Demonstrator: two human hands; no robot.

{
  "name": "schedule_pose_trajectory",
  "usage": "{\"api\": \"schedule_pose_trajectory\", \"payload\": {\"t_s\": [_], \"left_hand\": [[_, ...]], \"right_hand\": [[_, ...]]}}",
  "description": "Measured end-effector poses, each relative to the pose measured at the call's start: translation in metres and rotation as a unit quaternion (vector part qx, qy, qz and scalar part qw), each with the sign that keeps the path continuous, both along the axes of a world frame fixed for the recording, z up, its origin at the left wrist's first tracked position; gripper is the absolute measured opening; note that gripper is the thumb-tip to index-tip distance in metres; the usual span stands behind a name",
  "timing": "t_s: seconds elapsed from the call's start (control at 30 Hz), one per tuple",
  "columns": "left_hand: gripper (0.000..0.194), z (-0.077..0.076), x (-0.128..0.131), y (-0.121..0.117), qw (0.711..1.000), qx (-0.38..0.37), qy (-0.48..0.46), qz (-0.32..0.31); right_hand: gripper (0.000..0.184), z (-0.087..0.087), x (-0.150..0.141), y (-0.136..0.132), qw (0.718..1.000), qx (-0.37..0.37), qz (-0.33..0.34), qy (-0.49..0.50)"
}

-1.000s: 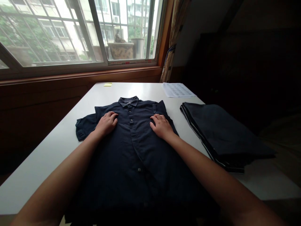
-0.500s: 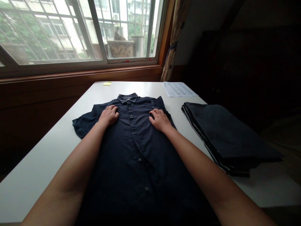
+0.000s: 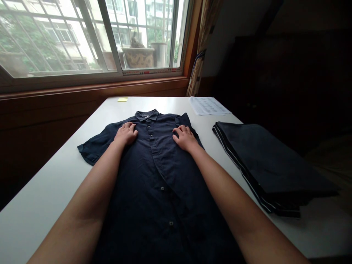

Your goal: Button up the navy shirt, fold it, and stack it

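A dark blue shirt (image 3: pixel 140 167) lies front up on the white tabletop (image 3: pixel 41 205), its collar (image 3: pixel 150 116) at 12 o'clock as the person looks down and its lower end running toward 6 o'clock into shadow. Around the middle of the shirt as a dial, the left hand (image 3: pixel 126 133) rests palm down on the cloth between 10 and 11 o'clock. Its grip is loose, with the fingers gently bent and the thumb beside them. The right hand (image 3: pixel 184 137) rests opposite, between 1 and 2 o'clock, its grip spread a little wider, with the thumb apart from the forefinger. One sleeve (image 3: pixel 96 145) lies stretched out near 10 o'clock; the other sleeve (image 3: pixel 183 119), at 1 o'clock, looks bunched up just beyond the right hand. Small pale buttons (image 3: pixel 162 188) run down the front toward 5 o'clock, beside a curving edge. At 3 o'clock, apart from the shirt, lies a pile of dark folded cloth (image 3: pixel 264 157) with white-striped edges. Farther off, a yellow note (image 3: pixel 122 99) lies at 11 o'clock and printed papers (image 3: pixel 209 105) between 1 and 2 o'clock
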State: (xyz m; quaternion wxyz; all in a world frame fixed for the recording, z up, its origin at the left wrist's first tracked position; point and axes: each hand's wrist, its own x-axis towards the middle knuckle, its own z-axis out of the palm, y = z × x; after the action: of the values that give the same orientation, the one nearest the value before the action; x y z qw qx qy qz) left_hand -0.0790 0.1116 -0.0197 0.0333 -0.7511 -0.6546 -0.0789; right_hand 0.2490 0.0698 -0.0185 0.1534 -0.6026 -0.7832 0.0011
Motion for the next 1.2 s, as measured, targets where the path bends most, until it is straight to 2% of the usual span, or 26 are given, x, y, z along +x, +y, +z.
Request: {"api": "schedule_pose_trajectory", "payload": {"t_s": [0.4, 0.6, 0.93, 1.2], "left_hand": [[0.072, -0.005, -0.002, 0.016, 0.995, -0.092, 0.004, 0.038], [0.075, -0.004, -0.001, 0.019, 0.994, -0.097, 0.001, 0.046], [0.067, 0.000, 0.002, 0.017, 0.994, -0.094, 0.002, 0.061], [0.069, 0.001, 0.001, 0.011, 0.994, -0.093, 0.003, 0.065]], "right_hand": [[0.060, -0.001, 0.000, 0.020, 0.997, -0.075, -0.009, -0.023], [0.064, 0.001, 0.001, 0.020, 0.996, -0.087, -0.010, -0.029], [0.070, -0.002, -0.001, 0.032, 0.992, -0.120, -0.012, -0.037], [0.073, -0.001, -0.001, 0.031, 0.992, -0.122, -0.011, -0.040]]}}
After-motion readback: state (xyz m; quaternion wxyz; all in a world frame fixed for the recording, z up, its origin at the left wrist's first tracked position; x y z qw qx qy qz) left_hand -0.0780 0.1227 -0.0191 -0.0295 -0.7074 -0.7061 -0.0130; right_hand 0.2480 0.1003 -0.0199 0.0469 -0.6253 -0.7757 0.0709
